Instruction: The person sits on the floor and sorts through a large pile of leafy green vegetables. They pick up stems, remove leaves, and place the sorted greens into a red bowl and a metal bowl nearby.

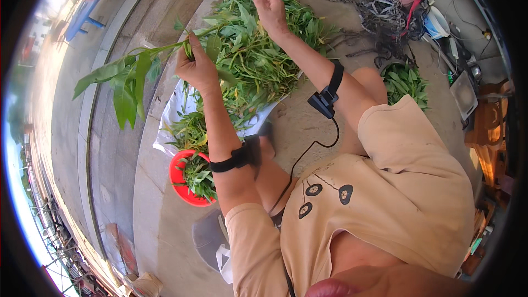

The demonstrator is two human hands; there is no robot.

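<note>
One leafy stem in the left hand, above the heap

The person's left hand point(197, 70) holds a leafy stem point(143, 71) between the thumb and the bent fingers; its large leaves hang out to the left, beyond the edge of the heap of greens point(258, 60). This heap lies in front of the person, partly on a white sheet point(175, 107). The right hand point(270, 14) is over the far part of the heap, with thumb and forefinger near together; whether a small piece is between them, one cannot tell.

The step in hand seems to be the handling of one stem apart from the others, perhaps for picking its leaves. The next move, in this judgement, calls for the left grip to remain firm but gentle, and for the right fingers to come to the stem. Near the left forearm, a red bowl point(175, 175) contains leaves, so it is possibly a place for the picked ones.
</note>
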